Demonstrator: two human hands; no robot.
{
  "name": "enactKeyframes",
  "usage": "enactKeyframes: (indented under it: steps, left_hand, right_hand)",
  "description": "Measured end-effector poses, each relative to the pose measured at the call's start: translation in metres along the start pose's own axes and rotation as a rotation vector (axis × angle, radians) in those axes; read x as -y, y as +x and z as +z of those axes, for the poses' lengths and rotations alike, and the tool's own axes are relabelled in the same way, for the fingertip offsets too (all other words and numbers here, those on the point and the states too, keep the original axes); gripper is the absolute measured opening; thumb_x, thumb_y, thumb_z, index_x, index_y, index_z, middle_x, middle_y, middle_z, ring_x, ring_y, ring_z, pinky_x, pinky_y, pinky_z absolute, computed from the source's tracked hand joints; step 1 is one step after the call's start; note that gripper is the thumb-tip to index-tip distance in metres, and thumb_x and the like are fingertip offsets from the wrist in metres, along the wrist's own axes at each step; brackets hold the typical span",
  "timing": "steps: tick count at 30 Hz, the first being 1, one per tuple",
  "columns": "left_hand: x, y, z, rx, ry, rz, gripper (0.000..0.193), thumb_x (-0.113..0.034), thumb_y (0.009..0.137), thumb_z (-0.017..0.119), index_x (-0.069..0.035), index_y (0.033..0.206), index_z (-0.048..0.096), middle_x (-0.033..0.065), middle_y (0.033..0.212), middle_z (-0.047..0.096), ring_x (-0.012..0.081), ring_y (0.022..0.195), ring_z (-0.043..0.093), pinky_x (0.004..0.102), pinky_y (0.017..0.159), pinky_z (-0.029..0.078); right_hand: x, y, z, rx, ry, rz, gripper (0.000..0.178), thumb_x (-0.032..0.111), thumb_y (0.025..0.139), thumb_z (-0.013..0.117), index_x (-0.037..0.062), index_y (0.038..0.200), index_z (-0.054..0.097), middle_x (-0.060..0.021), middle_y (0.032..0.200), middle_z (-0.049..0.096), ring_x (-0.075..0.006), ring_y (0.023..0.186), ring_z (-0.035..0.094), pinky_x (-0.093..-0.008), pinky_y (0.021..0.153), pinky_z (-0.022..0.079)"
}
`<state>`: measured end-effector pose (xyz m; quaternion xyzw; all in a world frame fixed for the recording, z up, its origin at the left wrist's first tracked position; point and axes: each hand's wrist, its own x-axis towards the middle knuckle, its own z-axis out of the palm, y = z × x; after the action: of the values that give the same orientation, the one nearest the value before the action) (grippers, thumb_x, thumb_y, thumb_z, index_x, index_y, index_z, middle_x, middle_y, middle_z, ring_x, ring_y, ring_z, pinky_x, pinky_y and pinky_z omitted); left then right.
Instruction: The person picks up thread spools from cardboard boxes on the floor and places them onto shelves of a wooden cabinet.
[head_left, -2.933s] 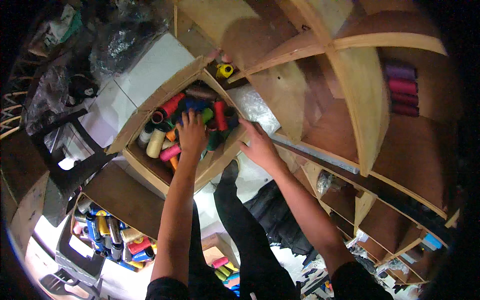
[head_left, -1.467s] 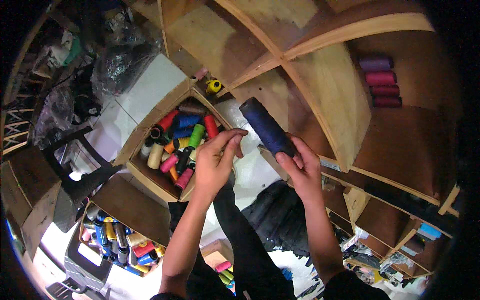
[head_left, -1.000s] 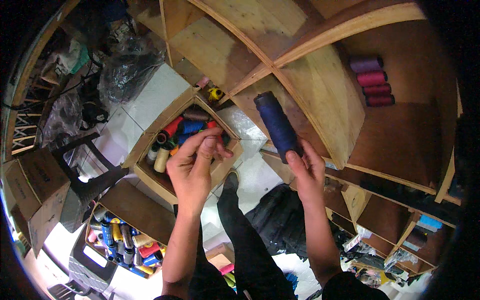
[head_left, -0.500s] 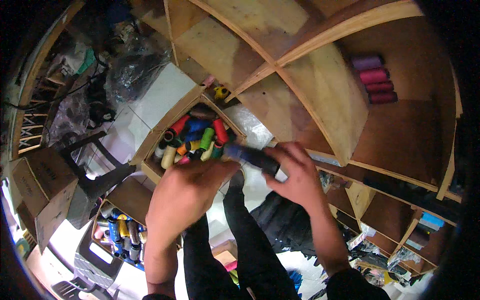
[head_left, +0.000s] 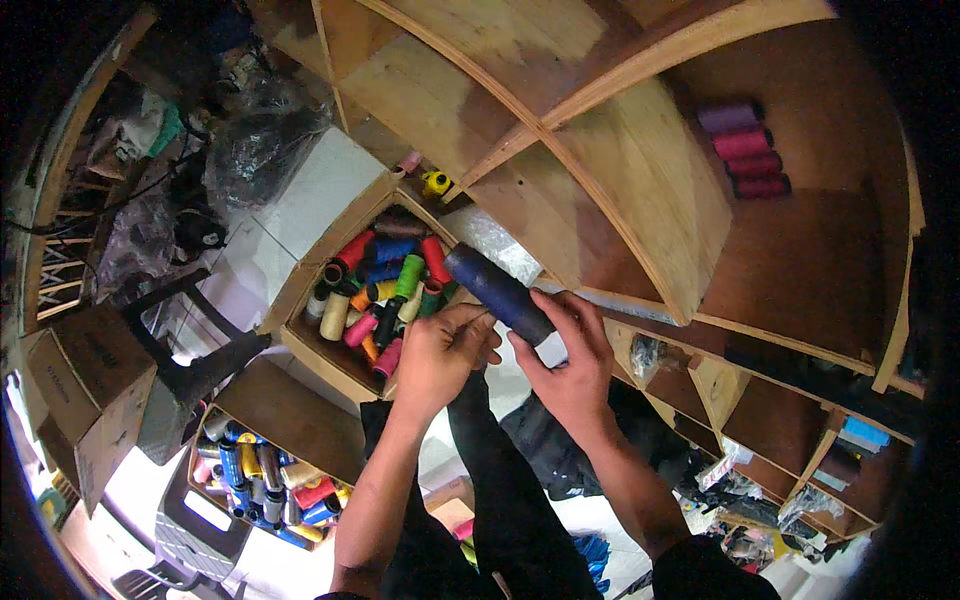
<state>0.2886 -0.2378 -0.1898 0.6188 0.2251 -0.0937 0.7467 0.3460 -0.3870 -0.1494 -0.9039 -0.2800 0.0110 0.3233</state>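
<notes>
A dark blue spool of thread (head_left: 500, 293) is held tilted in front of me, near the open box. My right hand (head_left: 572, 355) is closed around its lower right end, thumb below and fingers above. Just beside the spool's lower side, my left hand (head_left: 440, 350) pinches a thin dark thread (head_left: 484, 315) with the fingertips. Beyond it, an open cardboard box (head_left: 318, 345) holds several spools in red, blue, green, cream and pink, among them a bright green spool (head_left: 409, 277).
A second cardboard box (head_left: 300, 415) with several spools stands at lower left, by a black stool (head_left: 190, 300). Wooden shelving (head_left: 620, 220) spans the upper right, with purple and magenta spools (head_left: 748, 150) in one compartment. Black plastic (head_left: 545, 440) lies below my right hand.
My left hand has moved slightly right and down, and now pinches beside the spool, uncovering more of the box. The right hand still grips the spool, which has shifted slightly lower left.
</notes>
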Motion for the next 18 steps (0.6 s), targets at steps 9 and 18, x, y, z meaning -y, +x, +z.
enactKeyframes:
  steps: [9,18]
  left_hand:
    - [-0.02,0.004,0.021,-0.178,0.082,-0.047,0.014,-0.004,0.086,0.053,0.005,0.087,0.063,0.0108,0.071,0.067,0.0158,0.063,0.067,0.0272,0.055,0.051]
    - [-0.029,0.003,0.048,-0.321,0.32,0.225,0.013,-0.005,0.08,0.059,0.001,0.089,0.066,0.0185,0.071,0.065,0.0296,0.06,0.065,0.0359,0.057,0.051]
  right_hand:
    - [-0.013,-0.004,0.016,-0.045,-0.146,-0.11,0.058,-0.006,0.058,0.071,0.0078,0.113,0.057,-0.0092,0.109,0.049,-0.0297,0.096,0.048,-0.0401,0.084,0.042]
    - [-0.03,-0.003,0.017,-0.043,-0.137,-0.088,0.046,-0.002,0.059,0.07,0.0054,0.102,0.059,-0.0075,0.11,0.05,-0.0298,0.098,0.047,-0.0394,0.087,0.039]
